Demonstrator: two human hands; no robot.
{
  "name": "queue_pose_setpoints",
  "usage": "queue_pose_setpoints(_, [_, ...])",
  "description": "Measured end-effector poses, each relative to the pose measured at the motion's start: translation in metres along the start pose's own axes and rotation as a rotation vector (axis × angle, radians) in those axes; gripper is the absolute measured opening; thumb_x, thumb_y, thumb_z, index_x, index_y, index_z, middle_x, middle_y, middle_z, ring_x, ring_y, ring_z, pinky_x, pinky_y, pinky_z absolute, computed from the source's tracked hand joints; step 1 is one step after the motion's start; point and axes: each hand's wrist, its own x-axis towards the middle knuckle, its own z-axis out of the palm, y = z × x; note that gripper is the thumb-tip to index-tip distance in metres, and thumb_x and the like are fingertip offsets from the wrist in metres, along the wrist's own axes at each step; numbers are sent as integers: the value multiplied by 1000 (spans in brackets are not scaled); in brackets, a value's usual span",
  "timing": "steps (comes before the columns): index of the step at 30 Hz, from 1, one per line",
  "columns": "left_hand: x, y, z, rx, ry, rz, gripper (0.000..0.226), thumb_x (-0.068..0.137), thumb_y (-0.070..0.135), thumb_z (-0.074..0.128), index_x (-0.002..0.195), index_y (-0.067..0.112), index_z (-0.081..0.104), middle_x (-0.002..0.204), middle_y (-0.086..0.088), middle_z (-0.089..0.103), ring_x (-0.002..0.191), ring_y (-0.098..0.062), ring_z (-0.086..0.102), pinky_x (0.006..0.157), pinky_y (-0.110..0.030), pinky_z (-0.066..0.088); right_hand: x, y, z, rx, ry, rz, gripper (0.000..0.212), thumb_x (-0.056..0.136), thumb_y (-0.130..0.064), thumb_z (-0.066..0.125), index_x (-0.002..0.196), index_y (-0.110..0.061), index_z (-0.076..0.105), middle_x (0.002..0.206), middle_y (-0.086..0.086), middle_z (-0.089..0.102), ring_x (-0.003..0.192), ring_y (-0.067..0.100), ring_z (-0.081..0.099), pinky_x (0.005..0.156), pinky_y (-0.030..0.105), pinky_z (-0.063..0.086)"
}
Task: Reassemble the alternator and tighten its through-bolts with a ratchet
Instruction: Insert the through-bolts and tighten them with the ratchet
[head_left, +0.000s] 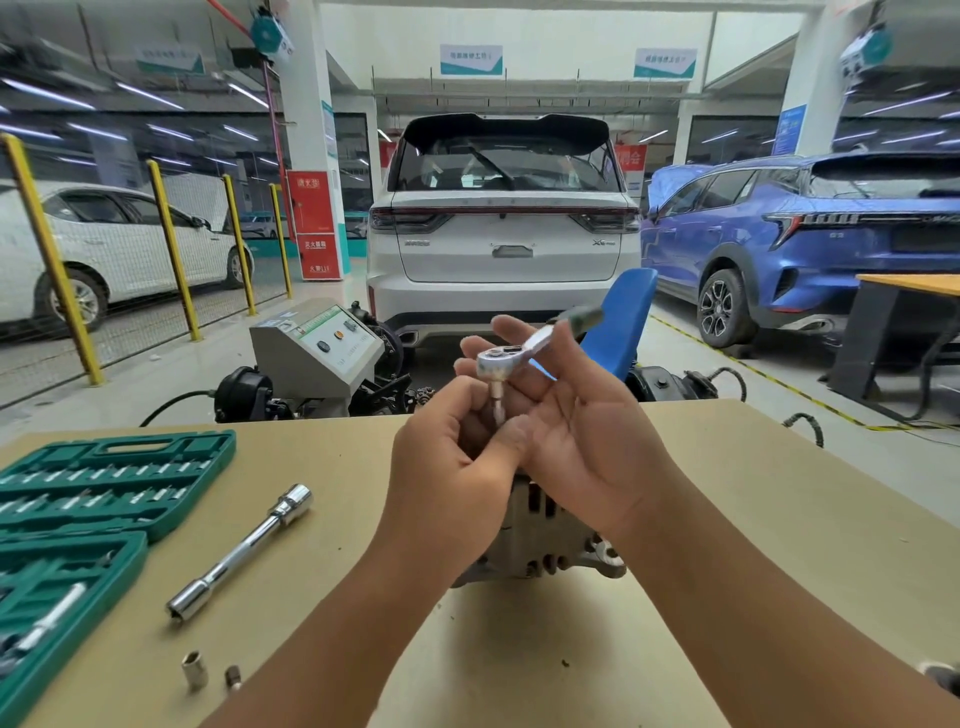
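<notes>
Both hands were raised together above the worktop (727, 493), touching each other at the fingers. The right hand (576, 415) lay palm-up with its fingers mostly straight, and the ratchet (506, 356) rested across those fingers, its round silver head toward the left and its dark green handle running up and away to the right. A short bit or socket (497, 402) hung down from the ratchet head. The left hand (457, 441) had its fingers curled, with thumb and fingertips pinching the lower end of that bit.

Directly beneath the hands, largely hidden by the wrists, the alternator (540, 540) sat on the worktop, its grey ribbed housing and a mounting ear showing between the forearms.

To the left lay a chrome extension bar (239, 553) with sockets at both ends, set diagonally. Nearer the front edge stood a small loose socket (195, 670) and, just beside it, a smaller bit (232, 677). At the far left an open green tool case (104, 488) held rows of bits and sockets.

Beyond the worktop stood a grey control box (317, 348) on a training rig and a blue chair back (623, 322). Behind them a white SUV (501, 228) was parked tail-on, with a blue SUV (800, 228) to its right and a white car (114, 244) behind yellow fence posts (52, 260) at left.
</notes>
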Motion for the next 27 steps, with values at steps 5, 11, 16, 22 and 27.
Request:
queue_pose_setpoints(5, [0, 2, -1, -25, 15, 6, 23, 89, 23, 70, 111, 30, 73, 80, -1, 70, 72, -21, 66, 65, -34, 58, -7, 0, 0, -122, -202, -62, 28, 94, -14, 60, 120, -10, 70, 139, 22, 59, 128, 35, 57, 108, 52, 45])
queue_pose_setpoints(11, [0, 6, -1, -134, -14, -29, 20, 96, 25, 60, 111, 22, 75, 94, -19, 71, 90, -43, 64, 83, -60, 56, 0, 5, -1, -41, -52, -37, 36, 95, -30, 58, 120, -7, 68, 129, 26, 64, 119, 35, 64, 113, 55, 42])
queue_pose_setpoints(16, [0, 6, 1, -59, -24, 27, 11, 96, 26, 64, 99, 25, 74, 80, -5, 69, 72, -28, 64, 65, -45, 58, -8, 1, 0, -95, -184, -84, 27, 91, -16, 66, 116, -8, 69, 134, 25, 61, 126, 39, 57, 109, 52, 45])
queue_pose_setpoints(22, [1, 3, 2, -65, 4, 23, 8, 92, 20, 68, 96, 22, 74, 72, 4, 67, 64, -5, 58, 61, -19, 50, -1, 2, 0, 26, -16, -15, 43, 97, -40, 53, 127, -9, 63, 128, 21, 66, 114, 33, 67, 105, 50, 50])
queue_pose_setpoints(27, [1, 3, 1, -61, 10, 33, 21, 93, 22, 69, 111, 32, 73, 85, -4, 72, 79, -29, 68, 72, -39, 61, -6, 0, -2, -70, -170, -67, 35, 87, -16, 75, 121, -11, 69, 135, 24, 61, 126, 37, 56, 111, 54, 40])
